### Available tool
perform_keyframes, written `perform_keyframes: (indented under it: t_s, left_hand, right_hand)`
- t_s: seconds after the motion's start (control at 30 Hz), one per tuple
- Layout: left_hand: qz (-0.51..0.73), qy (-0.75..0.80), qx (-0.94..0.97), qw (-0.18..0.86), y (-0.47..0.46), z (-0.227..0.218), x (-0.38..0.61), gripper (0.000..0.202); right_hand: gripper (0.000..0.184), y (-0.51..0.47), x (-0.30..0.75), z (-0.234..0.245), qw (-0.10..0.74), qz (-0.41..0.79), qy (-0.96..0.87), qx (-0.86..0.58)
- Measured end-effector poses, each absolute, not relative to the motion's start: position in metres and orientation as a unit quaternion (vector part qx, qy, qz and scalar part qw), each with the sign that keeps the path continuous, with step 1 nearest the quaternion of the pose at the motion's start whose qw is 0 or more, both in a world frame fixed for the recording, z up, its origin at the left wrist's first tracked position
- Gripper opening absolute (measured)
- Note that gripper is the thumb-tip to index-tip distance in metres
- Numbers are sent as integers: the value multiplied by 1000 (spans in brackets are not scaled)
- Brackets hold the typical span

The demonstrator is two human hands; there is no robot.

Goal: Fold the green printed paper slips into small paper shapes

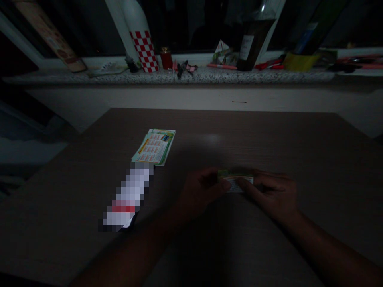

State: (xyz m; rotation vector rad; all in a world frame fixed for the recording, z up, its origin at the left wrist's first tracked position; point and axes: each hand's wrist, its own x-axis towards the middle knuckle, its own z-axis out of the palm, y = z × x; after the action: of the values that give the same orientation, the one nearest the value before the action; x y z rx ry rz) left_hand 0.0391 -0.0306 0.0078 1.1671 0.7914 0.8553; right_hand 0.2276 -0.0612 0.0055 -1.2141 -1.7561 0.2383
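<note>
In the head view, the left hand (196,190) and the right hand (277,194) are both closed on one small printed card (235,186), which sits between them above the desk (284,143). Each hand grips its own end, with the thumbs pressed on the near face and their tips close together but apart. The card shows a green band along its top and pale lines of print below, too small and dim to read.

Beyond the left hand and off to its left, a stack of calendar cards (154,148) lies on the desk, its edges slightly uneven. The top one carries rows of month grids. Just nearer than that stack, to the left of the left hand, lies a bright, long object (131,191); it is pixelated, so its face cannot be made out.

Well beyond both hands runs a speckled windowsill (200,79). On it, past the left hand, stand a red-and-white checkered bottle (145,50) and a small red jar (166,59). Past the right hand stand a dark bottle (254,46) with a pale label and a yellow object (301,61).
</note>
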Motion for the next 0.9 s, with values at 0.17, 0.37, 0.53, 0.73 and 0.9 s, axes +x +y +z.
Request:
perform_keyframes:
  t_s: [0.17,0.37,0.53,0.73,0.9]
  left_hand:
    - [377,371,525,666,-31,5,42,22]
    - [374,383,524,663,-29,2,42,21]
    - [370,389,535,652,-29,3,42,22]
    - [365,397,529,655,-29,4,42,18]
    - [369,404,529,649,-29,5,42,17]
  right_hand:
    - [35,-60,227,6,481,84,-722,-490]
    - [34,-61,227,4,479,80,-723,-492]
    - [37,-61,226,5,478,70,-720,-499]
    - [36,-61,224,8,477,69,-722,-497]
    - [38,-62,224,5,467,71,-720,-508]
